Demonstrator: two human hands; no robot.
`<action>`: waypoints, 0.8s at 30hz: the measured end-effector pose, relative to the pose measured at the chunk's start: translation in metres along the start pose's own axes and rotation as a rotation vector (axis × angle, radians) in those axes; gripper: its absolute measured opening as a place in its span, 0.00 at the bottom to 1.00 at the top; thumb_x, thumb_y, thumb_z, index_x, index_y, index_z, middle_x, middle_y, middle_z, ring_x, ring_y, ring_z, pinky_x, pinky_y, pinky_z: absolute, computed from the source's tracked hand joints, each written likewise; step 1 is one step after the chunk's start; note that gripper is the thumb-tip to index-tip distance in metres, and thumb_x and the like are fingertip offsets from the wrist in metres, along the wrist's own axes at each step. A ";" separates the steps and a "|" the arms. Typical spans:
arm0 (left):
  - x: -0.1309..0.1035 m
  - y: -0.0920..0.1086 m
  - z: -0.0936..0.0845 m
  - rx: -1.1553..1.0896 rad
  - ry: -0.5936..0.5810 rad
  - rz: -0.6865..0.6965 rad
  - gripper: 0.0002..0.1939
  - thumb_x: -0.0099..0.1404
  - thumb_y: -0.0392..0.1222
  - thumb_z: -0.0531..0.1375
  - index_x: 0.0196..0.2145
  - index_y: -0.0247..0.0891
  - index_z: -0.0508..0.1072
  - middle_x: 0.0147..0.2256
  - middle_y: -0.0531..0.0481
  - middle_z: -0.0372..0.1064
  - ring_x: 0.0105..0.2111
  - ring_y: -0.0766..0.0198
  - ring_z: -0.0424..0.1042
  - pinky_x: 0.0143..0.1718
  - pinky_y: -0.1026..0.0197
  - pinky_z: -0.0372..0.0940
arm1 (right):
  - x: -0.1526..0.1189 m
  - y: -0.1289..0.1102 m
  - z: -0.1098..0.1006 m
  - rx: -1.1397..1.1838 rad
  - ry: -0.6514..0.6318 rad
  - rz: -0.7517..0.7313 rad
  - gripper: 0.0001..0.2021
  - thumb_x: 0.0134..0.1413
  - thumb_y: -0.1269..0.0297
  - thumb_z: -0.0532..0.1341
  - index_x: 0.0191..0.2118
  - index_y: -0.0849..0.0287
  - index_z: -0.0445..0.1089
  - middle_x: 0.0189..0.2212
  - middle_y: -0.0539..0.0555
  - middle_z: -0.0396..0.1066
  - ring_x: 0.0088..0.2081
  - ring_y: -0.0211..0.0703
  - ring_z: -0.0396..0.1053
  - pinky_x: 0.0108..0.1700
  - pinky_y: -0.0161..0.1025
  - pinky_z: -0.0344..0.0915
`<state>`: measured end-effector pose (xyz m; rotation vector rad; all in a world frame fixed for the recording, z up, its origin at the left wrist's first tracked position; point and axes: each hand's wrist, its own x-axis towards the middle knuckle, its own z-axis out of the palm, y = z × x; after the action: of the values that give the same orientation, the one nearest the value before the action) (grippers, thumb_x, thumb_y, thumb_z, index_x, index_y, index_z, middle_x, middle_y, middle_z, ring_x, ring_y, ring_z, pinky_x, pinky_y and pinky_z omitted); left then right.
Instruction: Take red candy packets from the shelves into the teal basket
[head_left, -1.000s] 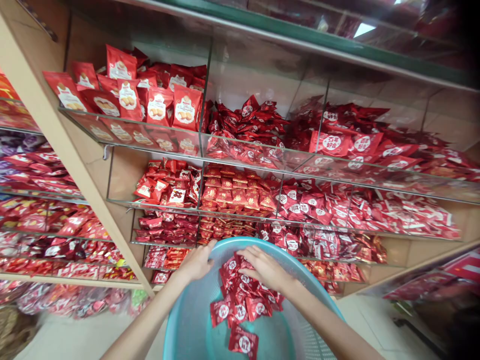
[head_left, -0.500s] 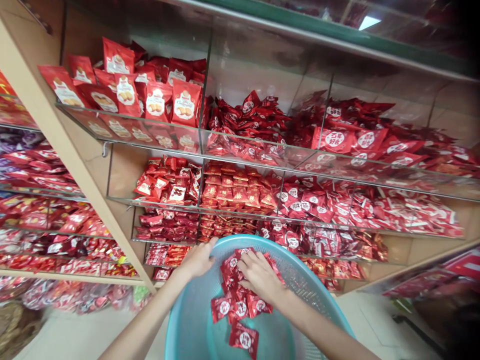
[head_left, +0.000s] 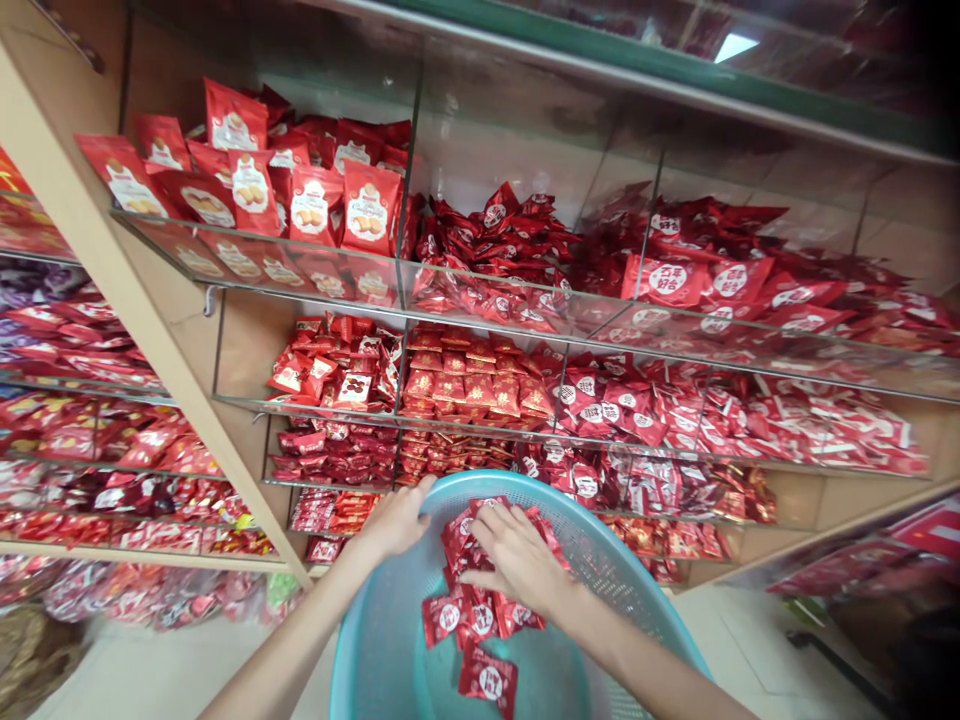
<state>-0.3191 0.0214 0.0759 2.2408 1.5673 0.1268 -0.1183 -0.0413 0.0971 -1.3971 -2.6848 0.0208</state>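
A light-blue plastic basket [head_left: 352,620] with perforated sides stands in front of me. My left hand [head_left: 399,518] grips its far left rim, thumb and fingers over the edge. Inside the basket lies a pile of small red snack packets [head_left: 480,612] with white round labels. One such packet [head_left: 489,678] sits apart from the pile, nearer to me. Over the top of the pile rests my right hand [head_left: 514,555], palm down, with the thumb spread away from the fingers. The fingertips touch the packets, and part of the pile is hidden beneath this hand.
Beyond the basket rise glass-fronted shelves [head_left: 480,320] filled with red packets. Larger red cookie bags [head_left: 311,205] stand at upper left. A wooden post [head_left: 150,320] divides off another shelf unit. Bagged goods [head_left: 180,592] lie low at left, over a pale tiled floor [head_left: 142,670].
The thumb of my right hand has spread out from the fingers, and the hand has shifted slightly over the packets. My left hand stays on the rim.
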 end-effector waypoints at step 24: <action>0.002 -0.001 0.003 0.003 0.011 0.016 0.29 0.57 0.40 0.50 0.56 0.43 0.51 0.49 0.40 0.63 0.48 0.51 0.64 0.46 0.53 0.60 | -0.030 -0.057 0.017 0.033 -0.420 -0.114 0.23 0.41 0.70 0.61 0.47 0.60 0.59 0.42 0.59 0.68 0.40 0.50 0.68 0.38 0.41 0.65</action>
<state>-0.3185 0.0224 0.0729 2.2595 1.5565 0.1421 -0.1491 -0.0977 0.0813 -1.3543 -3.0752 0.3886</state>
